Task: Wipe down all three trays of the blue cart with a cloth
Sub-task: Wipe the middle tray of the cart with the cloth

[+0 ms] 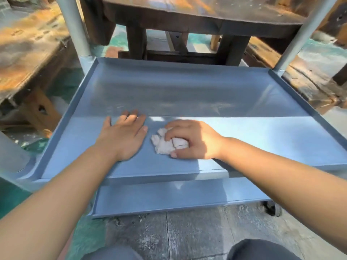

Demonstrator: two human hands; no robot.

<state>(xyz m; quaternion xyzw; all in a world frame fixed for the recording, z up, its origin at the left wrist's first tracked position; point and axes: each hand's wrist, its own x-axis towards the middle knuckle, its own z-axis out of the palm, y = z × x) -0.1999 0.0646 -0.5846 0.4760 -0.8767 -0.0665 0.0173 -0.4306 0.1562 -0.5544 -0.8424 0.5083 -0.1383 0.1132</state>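
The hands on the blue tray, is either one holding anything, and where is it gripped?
The right hand grips the bunched white cloth from above. The left hand rests flat on the tray, holding nothing.

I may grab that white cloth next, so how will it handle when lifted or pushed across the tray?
The cloth is bunched in irregular folds under the right hand, so it probably flops and droops when lifted. It looks small and likely light. On the smooth tray it should slide easily.

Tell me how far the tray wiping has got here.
In hand: the right hand grips the white cloth on a blue tray, while the left hand rests flat beside it. The lower tray shows below. One frame cannot show which trays are finished.
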